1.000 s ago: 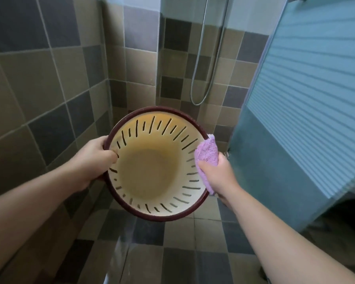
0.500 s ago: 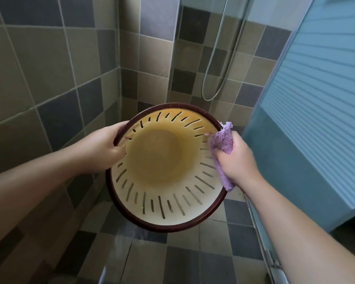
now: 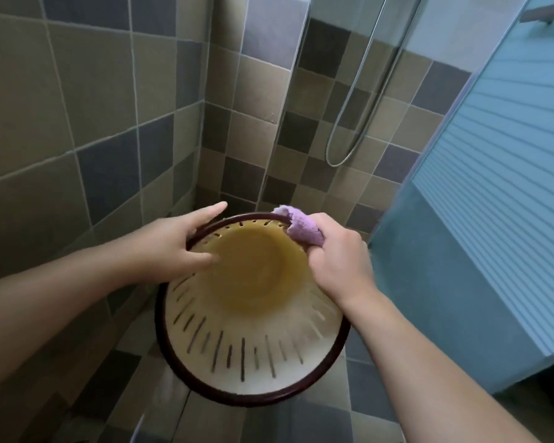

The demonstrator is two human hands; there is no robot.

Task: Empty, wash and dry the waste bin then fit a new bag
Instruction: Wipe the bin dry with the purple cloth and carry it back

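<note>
Hands (image 3: 173, 244) hold bin (image 3: 253, 356); right grips cloth (image 3: 303, 230).

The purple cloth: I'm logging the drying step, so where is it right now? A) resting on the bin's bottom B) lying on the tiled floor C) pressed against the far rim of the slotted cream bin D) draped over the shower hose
C: the right hand holds the bunched purple cloth against the dark far rim of the slotted cream bin.

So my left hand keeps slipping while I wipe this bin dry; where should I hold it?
Probably grip the dark rim of the bin from its left side, thumb inside, fingers outside. The rim is a raised band, and the right hand with the purple cloth works the far right edge.
</note>
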